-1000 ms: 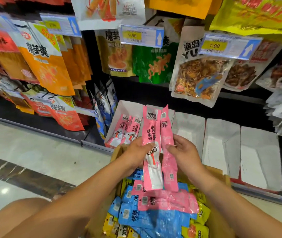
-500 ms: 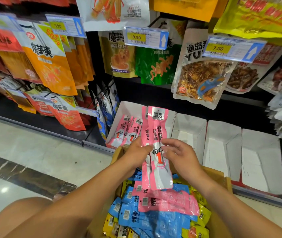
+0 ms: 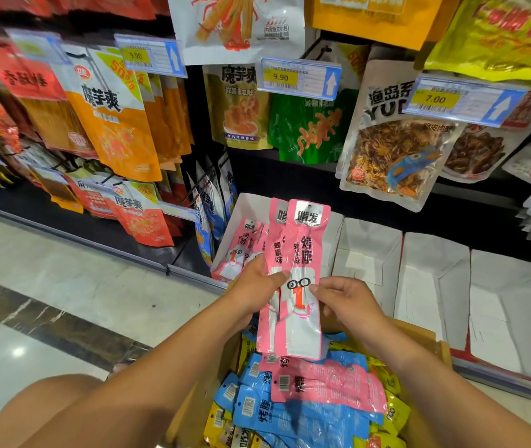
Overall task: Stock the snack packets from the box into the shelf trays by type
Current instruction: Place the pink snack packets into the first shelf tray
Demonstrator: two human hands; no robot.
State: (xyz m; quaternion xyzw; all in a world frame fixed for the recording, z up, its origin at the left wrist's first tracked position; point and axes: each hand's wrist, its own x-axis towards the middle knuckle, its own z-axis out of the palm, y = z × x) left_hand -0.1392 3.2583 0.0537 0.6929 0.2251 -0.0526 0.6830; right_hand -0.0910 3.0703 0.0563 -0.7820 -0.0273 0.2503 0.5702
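Observation:
Two long pink snack packets (image 3: 299,253) stand upright, stacked one on the other, above the cardboard box (image 3: 419,337). My left hand (image 3: 256,286) grips them from the left, thumb across the front. My right hand (image 3: 348,302) pinches the front packet's right edge. The box holds more pink packets (image 3: 325,383), blue packets (image 3: 290,415) and yellow packets (image 3: 393,412). Behind my hands, the leftmost white shelf tray (image 3: 241,205) holds a few pink packets (image 3: 241,244).
Three more white cardboard trays (image 3: 432,273) stand in a row to the right on the bottom shelf. Hanging snack bags and price tags (image 3: 299,79) fill the pegs above. The tiled floor (image 3: 63,279) lies to the left, along the shelf base.
The two pink packets, spread apart a second ago, now lie squared together with the printed front facing me. Both hands have shifted slightly along their edges.

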